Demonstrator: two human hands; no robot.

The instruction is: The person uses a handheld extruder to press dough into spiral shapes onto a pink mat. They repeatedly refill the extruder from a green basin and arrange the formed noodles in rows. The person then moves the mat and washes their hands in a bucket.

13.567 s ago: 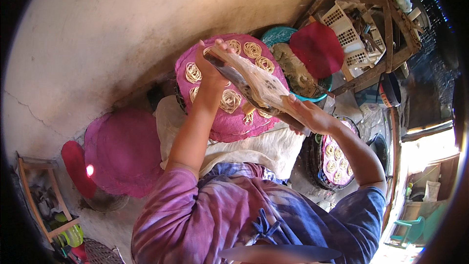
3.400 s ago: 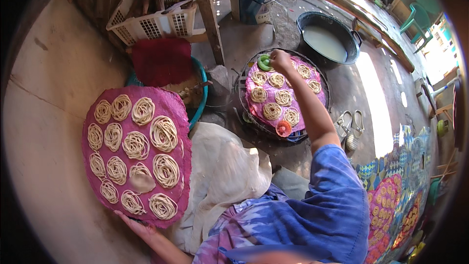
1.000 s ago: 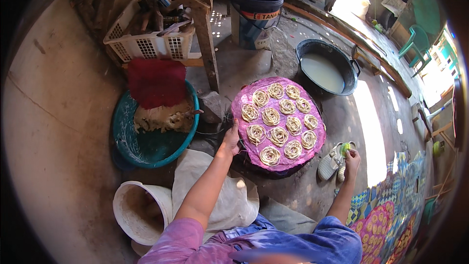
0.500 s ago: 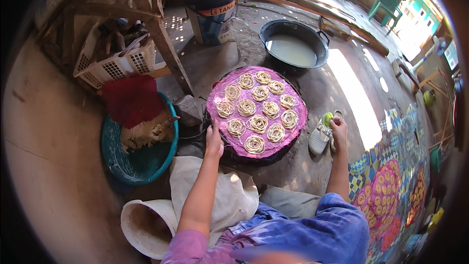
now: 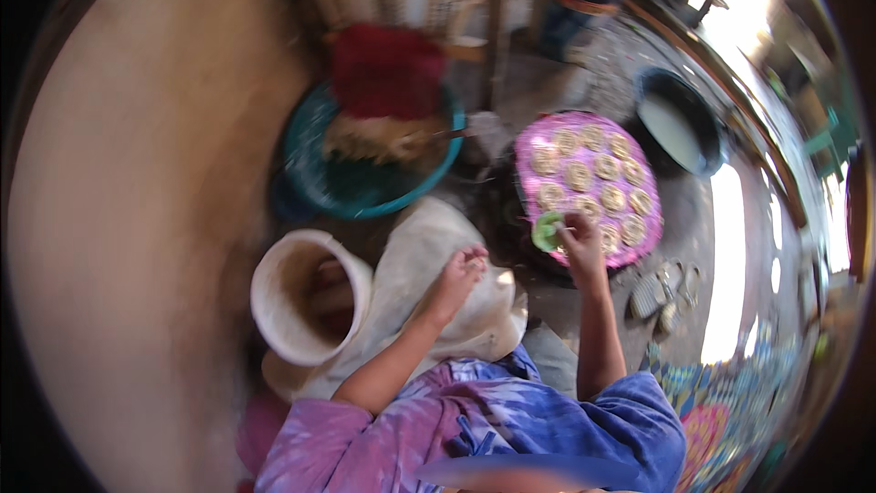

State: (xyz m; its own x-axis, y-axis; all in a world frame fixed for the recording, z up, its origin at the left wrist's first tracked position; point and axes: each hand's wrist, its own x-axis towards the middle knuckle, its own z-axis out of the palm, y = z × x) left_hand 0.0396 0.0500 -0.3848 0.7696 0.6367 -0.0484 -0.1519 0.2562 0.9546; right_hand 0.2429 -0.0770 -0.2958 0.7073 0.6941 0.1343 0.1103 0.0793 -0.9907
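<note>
A small light-green round piece, perhaps plastic, (image 5: 547,232) is pinched in my right hand (image 5: 581,239) over the near left edge of a round tray covered with pink cloth (image 5: 595,120). Several pale coiled noodle rosettes (image 5: 578,175) lie in rows on that cloth. My left hand (image 5: 459,276), its fingers loosely bent and nothing visible in them, is held over the whitish cloth (image 5: 429,246) near my lap. Motion smears the picture, so the green piece's exact kind cannot be told.
Left of the tray sits a teal basin (image 5: 370,210) with pale dough (image 5: 374,141) and a dark red cloth (image 5: 388,73). A whitish bucket (image 5: 265,297) lies tipped near my left arm. Beyond are a dark basin of cloudy liquid (image 5: 671,123), a crate (image 5: 365,2) and sandals (image 5: 650,294).
My view has swung left. My left hand has let go of the tray's edge and drawn back toward my lap. My right hand has brought the green piece from beside the sandals over the tray.
</note>
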